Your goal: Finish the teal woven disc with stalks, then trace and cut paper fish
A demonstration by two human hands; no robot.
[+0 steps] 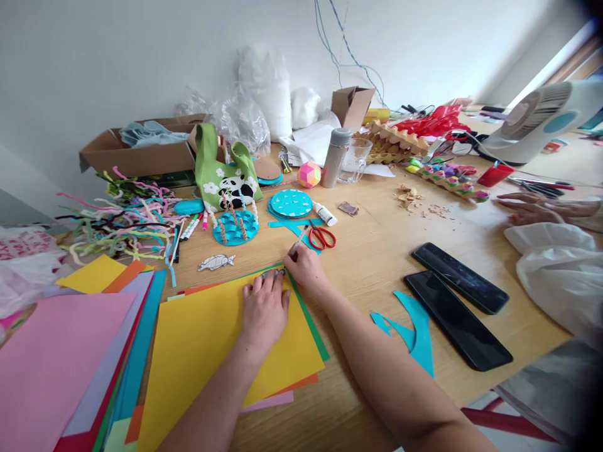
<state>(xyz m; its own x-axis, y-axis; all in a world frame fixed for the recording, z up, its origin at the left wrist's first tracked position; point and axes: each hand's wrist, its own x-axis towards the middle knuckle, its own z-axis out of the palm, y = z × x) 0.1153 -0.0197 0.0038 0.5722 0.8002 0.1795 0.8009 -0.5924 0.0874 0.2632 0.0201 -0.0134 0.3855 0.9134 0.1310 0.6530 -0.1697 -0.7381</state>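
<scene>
My left hand (264,307) lies flat with fingers stretched out on a yellow paper sheet (207,351), its fingertips pressing a small grey cutout (273,273) at the sheet's top edge. My right hand (306,267) is closed round a pen (298,243) whose tip meets the paper beside that cutout. Red-handled scissors (321,237) lie just beyond the right hand.
Coloured paper sheets (70,358) are stacked at the left, pipe cleaners (127,220) behind them. Two dark phones (459,311) and turquoise scraps (414,333) lie to the right. Another person's hand (532,209) rests at the far right. Woven turquoise discs (291,204), a panda bag (226,179), boxes and bottles crowd the back.
</scene>
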